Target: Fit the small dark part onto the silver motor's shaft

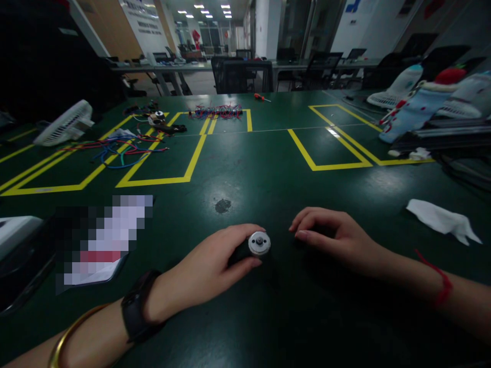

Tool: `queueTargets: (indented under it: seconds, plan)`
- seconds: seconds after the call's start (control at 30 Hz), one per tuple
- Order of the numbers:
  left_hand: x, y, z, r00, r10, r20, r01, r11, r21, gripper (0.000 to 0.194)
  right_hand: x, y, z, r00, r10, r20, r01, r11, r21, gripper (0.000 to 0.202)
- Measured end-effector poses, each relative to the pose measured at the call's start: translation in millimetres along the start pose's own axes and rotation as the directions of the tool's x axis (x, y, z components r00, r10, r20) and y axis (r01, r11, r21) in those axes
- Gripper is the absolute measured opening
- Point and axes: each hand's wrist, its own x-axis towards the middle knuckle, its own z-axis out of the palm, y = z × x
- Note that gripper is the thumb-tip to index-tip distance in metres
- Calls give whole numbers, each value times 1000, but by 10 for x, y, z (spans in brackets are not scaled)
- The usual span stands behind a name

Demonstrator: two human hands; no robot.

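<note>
My left hand [209, 266] is closed around a small DC motor [260, 242], with the thumb and index finger at its sides. The motor's round silver end faces up, showing a short shaft in the middle and two dark holes. To its right, a short gap away, my right hand [337, 235] rests low over the green table [245, 327]. Its fingers are loosely curled, with the thumb a little apart from them, and I see nothing in them.
A phone [111, 240] with a blurred screen lies left of my left hand. White tissue [443, 220] is at the right. Farther back are loose wires [126, 148], a white fan [67, 122], a wire bundle [217, 112], a screwdriver [261, 97] and a blue bottle [416, 110].
</note>
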Motion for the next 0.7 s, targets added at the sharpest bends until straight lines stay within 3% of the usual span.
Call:
queueTargets:
  seconds: [0.17,0.7]
  plan:
    - [6,13,-9,1000,0,2,0,1000,-4,40,-91,73,1,999,41,-15,-40,997,70,17]
    - [2,-5,-15,1000,1,5,-1,1000,0,41,-84,60,8,998,62,-21,-61,997,57,18]
